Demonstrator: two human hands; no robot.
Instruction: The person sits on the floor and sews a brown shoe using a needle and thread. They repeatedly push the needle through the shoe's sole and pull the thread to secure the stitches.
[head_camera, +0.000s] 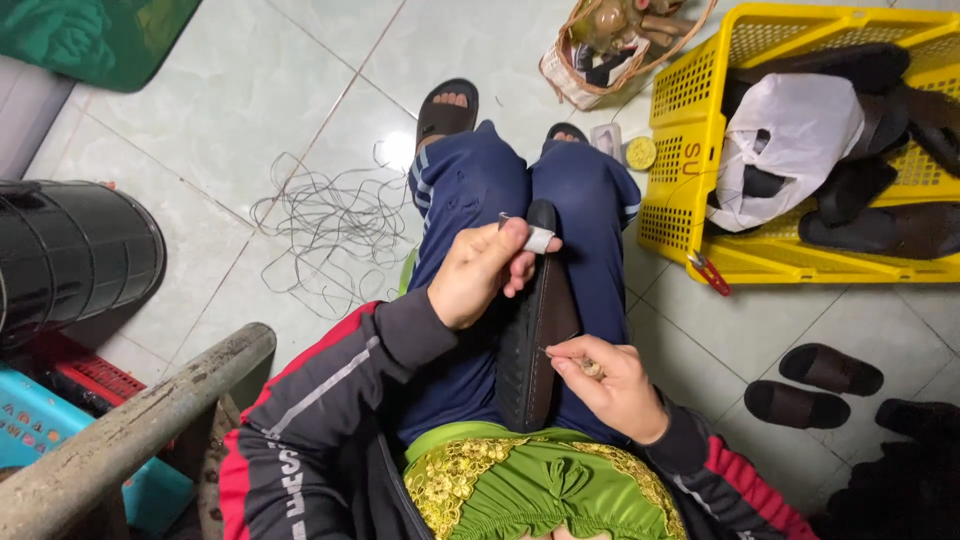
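While the dark shoe sole (535, 330) was laid lengthwise along the lap, between the knees and the green garment (530, 480), it was steadied at its far end by the left hand (485, 272). That hand's fingers were closed together, and a small pale piece (539, 239) was pinched against the tip of the sole. The right hand (612, 380) was held just beside the sole's near edge, its fingers closed on something small whose kind could not be told. A tangle of thin cord (330, 225) was spread on the tiled floor (250, 90) near the left knee. A yellow plastic crate (690, 150), filled with dark sandals and a white bag (790, 140), was placed to the right, and a pair of dark slippers (815, 385) was set on the floor below it.
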